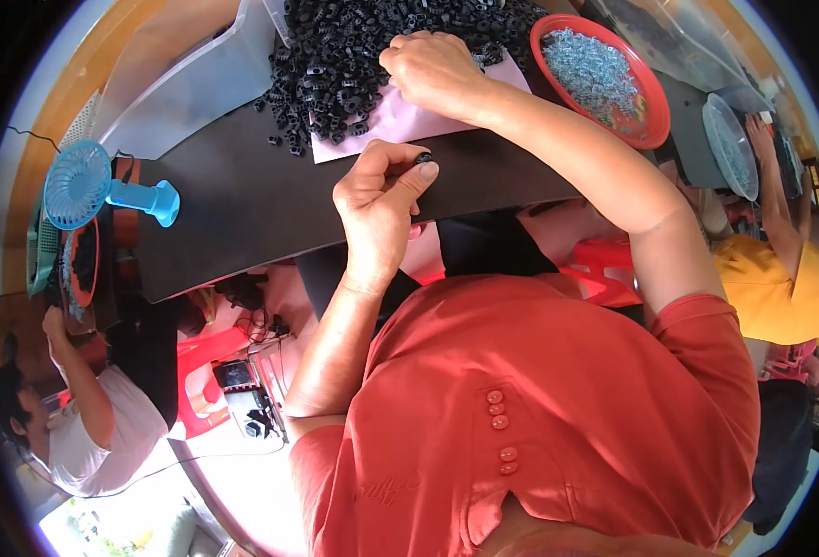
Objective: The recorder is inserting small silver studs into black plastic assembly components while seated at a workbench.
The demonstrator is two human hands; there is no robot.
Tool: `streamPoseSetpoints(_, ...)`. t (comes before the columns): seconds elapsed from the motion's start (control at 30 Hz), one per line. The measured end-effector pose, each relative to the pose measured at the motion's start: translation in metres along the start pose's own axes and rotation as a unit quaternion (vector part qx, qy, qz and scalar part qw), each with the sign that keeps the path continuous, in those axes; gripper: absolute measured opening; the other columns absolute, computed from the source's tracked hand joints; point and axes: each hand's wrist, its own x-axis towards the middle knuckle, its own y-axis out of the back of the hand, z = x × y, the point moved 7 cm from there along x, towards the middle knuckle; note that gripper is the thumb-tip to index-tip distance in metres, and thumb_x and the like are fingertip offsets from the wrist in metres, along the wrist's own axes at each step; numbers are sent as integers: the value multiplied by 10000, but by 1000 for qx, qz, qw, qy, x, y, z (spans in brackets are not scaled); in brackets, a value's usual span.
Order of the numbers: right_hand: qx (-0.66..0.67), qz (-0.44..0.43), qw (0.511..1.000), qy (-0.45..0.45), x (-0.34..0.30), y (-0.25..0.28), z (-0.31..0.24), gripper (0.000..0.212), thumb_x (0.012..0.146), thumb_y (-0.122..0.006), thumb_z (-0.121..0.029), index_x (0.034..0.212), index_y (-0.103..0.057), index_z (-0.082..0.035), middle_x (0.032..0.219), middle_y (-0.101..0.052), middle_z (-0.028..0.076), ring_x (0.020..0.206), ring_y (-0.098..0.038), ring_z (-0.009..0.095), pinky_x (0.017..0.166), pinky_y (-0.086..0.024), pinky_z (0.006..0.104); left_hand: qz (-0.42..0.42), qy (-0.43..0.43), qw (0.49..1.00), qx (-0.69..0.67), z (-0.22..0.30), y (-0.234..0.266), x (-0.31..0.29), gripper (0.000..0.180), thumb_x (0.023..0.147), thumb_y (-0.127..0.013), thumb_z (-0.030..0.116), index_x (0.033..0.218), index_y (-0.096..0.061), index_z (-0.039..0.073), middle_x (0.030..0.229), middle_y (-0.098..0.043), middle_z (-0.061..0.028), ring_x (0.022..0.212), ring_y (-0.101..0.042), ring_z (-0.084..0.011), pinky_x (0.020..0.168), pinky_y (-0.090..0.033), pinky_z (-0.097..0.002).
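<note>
My left hand (372, 206) is held over the near edge of the dark table. Between its thumb and forefinger sits a small black plastic part (423, 159). Farther off, my right hand (435, 72) reaches to the large heap of black plastic parts (340, 58), its fingers curled down among them. Whatever those fingertips pinch is hidden. A pale pink sheet (400, 119) lies partly beneath the heap and under my right wrist.
Right of the heap, a red basin (655, 125) holds many small shiny clear or metal pieces. A translucent bin (200, 97) stands at the left, with a blue fan (80, 186) by the table's left edge. Two people sit at other worktops, one on either side.
</note>
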Motion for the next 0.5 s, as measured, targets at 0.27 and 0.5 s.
streamPoseSetpoints(0.27,29,-9,999,42,-16,13,2,120,808,-561,-146,798,-660,-78,829,-626,68,836,-625,282,725,-490,415,-5,-16,1000,11,2,-2,-1,82,814,-703,-11,886,-665,-3,734,-584,27,554,-460,-20,492,-379,-173)
streamPoseSetpoints(0.5,-19,-47,998,46,-4,3,6,119,802,-556,-141,801,-667,-98,852,-626,47,867,-622,259,775,-483,405,-1,-19,999,34,4,-2,-1,91,806,-704,-20,888,-665,-9,754,-577,27,585,-471,-22,500,-381,-179)
